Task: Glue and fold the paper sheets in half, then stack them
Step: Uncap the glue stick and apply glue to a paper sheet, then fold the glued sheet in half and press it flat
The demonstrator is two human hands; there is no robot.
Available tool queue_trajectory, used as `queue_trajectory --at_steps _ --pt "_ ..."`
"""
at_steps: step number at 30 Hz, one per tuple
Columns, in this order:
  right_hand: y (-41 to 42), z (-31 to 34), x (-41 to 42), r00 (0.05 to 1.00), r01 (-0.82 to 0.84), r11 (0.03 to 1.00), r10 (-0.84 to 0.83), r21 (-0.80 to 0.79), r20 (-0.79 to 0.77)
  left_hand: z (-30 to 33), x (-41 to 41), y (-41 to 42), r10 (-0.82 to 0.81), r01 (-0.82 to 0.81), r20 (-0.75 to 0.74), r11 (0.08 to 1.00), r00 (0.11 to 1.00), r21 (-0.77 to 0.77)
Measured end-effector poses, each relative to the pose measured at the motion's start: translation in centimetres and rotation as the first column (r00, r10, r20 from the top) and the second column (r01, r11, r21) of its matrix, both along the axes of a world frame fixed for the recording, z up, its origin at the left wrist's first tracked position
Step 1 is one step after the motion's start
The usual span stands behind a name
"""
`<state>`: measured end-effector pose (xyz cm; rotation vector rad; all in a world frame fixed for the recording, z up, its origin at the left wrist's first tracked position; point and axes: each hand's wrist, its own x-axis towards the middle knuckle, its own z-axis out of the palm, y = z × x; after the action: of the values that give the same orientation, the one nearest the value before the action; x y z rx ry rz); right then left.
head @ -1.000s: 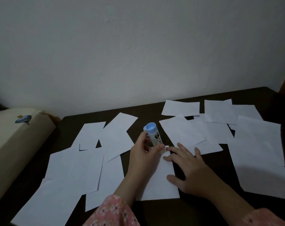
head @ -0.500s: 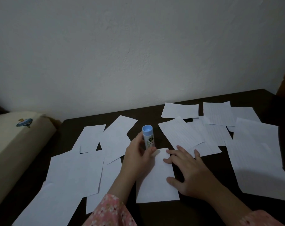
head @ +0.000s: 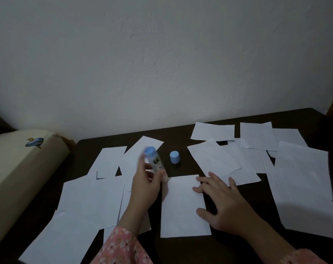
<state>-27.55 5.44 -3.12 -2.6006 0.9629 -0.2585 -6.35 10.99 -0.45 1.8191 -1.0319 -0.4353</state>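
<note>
Our left hand (head: 145, 184) grips the glue stick (head: 154, 162) around its lower body, tilted, its working end down at the near-left top corner of the sheet (head: 182, 206) and its blue base pointing up; the stick is blurred, so we cannot tell whether the tip touches the paper. Our right hand (head: 219, 202) lies flat with spread fingers on the sheet's right edge, pinning it to the dark counter (head: 181, 248). The risk we judge greatest: a light sheet held on one side only may drag or buckle under the sticky tip, leaving creases or an uneven glue line, and glue running past the edge could stick the sheet to the counter. The blue cap (head: 174, 157) stands loose just beyond the sheet and could be knocked. The sheet itself is plain white, upright rectangular, flat and unfolded, directly before us between both hands. Other loose sheets (head: 303, 187) lie scattered left and right, some lined, many overlapping.
</note>
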Motion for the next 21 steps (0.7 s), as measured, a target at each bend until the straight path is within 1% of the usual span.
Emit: queue_trajectory --at_steps 2,3,4,6,7,14,18,21 --pt "0.0 0.1 0.0 1.000 0.007 1.000 -0.007 -0.010 -0.012 0.6 0.8 0.4 0.071 -0.095 -0.157 0.984 0.985 -0.150" --pt "0.1 0.2 0.0 1.000 0.007 1.000 -0.008 -0.012 -0.019 0.9 1.2 0.7 0.093 -0.128 -0.181 0.972 0.979 -0.195" --pt "0.1 0.3 0.0 1.000 0.008 1.000 -0.008 -0.010 -0.024 1.2 1.5 0.8 0.104 -0.136 -0.160 0.969 0.982 -0.207" --pt "0.1 0.5 0.1 1.000 0.018 1.000 -0.018 0.011 -0.025 1.4 1.7 1.0 0.086 -0.106 -0.107 0.973 0.991 -0.204" --pt "0.1 0.5 0.2 0.999 0.022 1.000 -0.022 0.020 -0.026 1.4 1.7 1.0 0.068 -0.088 -0.105 0.976 0.992 -0.199" --pt "-0.2 0.7 0.4 0.999 0.028 0.997 -0.025 0.075 -0.048 1.3 1.1 0.7 -0.013 -0.016 -0.312 0.996 0.950 -0.091" --pt "-0.5 0.5 0.2 1.000 0.016 0.996 -0.015 0.093 -0.011 1.1 1.1 0.3 -0.011 -0.006 -0.320 0.999 0.947 -0.052" --pt "-0.8 0.0 0.1 0.999 0.011 0.994 -0.015 0.109 0.041 1.2 1.1 -0.1 0.007 -0.018 -0.359 0.999 0.933 -0.028"
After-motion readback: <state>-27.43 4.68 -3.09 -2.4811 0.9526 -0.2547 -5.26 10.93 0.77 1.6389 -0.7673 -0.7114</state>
